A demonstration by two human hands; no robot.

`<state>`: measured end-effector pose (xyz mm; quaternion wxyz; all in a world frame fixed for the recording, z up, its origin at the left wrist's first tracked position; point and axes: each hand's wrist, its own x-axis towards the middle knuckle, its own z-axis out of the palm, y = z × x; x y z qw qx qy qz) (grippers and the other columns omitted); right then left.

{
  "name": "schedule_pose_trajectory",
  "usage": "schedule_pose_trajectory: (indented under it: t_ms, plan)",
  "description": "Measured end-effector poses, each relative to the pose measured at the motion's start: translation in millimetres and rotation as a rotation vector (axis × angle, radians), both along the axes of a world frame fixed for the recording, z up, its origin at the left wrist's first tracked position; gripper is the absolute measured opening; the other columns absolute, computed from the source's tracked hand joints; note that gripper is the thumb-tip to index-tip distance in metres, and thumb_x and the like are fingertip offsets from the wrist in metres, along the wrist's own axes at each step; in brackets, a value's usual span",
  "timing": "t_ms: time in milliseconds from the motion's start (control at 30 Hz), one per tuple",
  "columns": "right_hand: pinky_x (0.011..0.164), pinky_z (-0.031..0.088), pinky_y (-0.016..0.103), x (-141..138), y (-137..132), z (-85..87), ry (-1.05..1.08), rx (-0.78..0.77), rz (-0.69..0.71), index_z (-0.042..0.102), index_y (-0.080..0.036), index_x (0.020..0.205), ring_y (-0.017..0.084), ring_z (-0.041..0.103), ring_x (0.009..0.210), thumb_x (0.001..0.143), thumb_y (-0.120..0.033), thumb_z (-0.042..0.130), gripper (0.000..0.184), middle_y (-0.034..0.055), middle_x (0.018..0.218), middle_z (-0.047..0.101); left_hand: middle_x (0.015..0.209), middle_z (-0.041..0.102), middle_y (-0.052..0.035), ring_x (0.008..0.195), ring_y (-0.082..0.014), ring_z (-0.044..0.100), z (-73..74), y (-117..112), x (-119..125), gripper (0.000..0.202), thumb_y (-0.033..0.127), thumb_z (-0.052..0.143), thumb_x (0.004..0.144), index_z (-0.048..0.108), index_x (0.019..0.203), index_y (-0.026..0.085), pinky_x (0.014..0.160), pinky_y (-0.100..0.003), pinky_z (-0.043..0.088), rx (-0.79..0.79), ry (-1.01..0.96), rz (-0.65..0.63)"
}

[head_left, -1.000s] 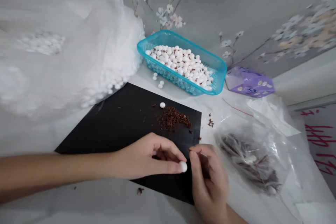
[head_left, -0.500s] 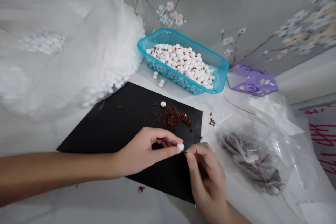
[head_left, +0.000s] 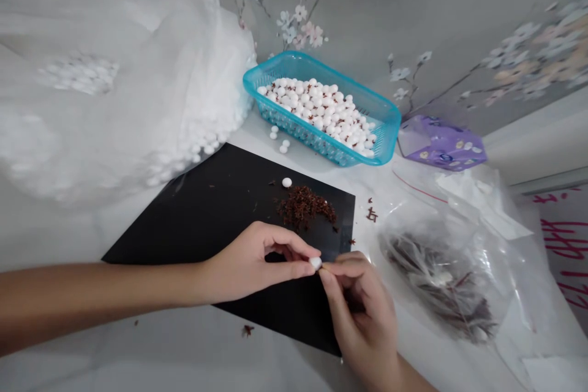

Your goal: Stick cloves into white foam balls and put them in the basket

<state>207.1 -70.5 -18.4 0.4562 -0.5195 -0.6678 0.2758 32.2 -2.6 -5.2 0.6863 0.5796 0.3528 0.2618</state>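
My left hand (head_left: 269, 260) pinches a small white foam ball (head_left: 315, 263) between thumb and forefinger. Against the ball's right side press the closed thumb and forefinger of my right hand (head_left: 358, 300); what they hold is mostly hidden by the fingertips, though a small brown piece showed there a moment before. Both hands are above a black sheet (head_left: 197, 214). Just beyond them on the sheet lies a heap of small reddish-brown star-shaped pieces (head_left: 305, 205), with a loose white ball (head_left: 286, 182) beside it.
A blue plastic basket (head_left: 390, 138) holds many white balls with brown bits. At left bulges a large clear bag of white balls (head_left: 138, 92). On the right lie a clear bag of brown pieces (head_left: 441, 275) and a purple package (head_left: 443, 142).
My right hand has moved slightly left, closing the gap, so its fingertips now touch the white ball. The left hand keeps its pinch on the ball.
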Motion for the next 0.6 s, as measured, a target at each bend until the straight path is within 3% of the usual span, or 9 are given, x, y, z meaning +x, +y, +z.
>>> schedule_pose_trajectory:
  t_ms: [400, 533, 600]
  plan:
    - [0.053, 0.041, 0.02, 1.2, -0.3, -3.8, 0.041, -0.021, 0.046, 0.056, -0.02, 0.089, 0.01, 0.052, 0.065, 0.084, -0.007, 0.052, 0.015, -0.0002, 0.077, 0.05, 0.08, 0.071, -0.0008, 0.074, -0.0102, 0.064, -2.0, 4.6, -4.1, 0.016, 0.022, 0.068, 0.075, 0.071, 0.09, 0.016, 0.071, -0.02, 0.05, -0.062, -0.031, -0.081]
    - [0.051, 0.041, 0.02, -0.4, -4.4, -3.3, -0.017, 0.027, 0.06, 0.055, -0.02, 0.092, 0.009, 0.05, 0.061, 0.084, -0.004, 0.05, 0.018, -0.0005, 0.076, 0.05, 0.081, 0.072, -0.0019, 0.073, -0.0106, 0.064, -1.2, 5.0, -3.5, 0.018, 0.023, 0.067, 0.076, 0.07, 0.091, 0.015, 0.07, -0.02, 0.05, -0.017, -0.015, -0.104]
    - [0.051, 0.041, 0.02, -0.7, -7.6, -2.7, -0.073, 0.073, 0.047, 0.054, -0.019, 0.094, 0.008, 0.051, 0.06, 0.082, -0.002, 0.05, 0.021, -0.0001, 0.076, 0.052, 0.081, 0.072, -0.0031, 0.072, -0.0111, 0.065, 1.4, 7.1, -4.0, 0.018, 0.024, 0.066, 0.076, 0.07, 0.091, 0.014, 0.068, -0.021, 0.051, 0.077, 0.003, -0.141]
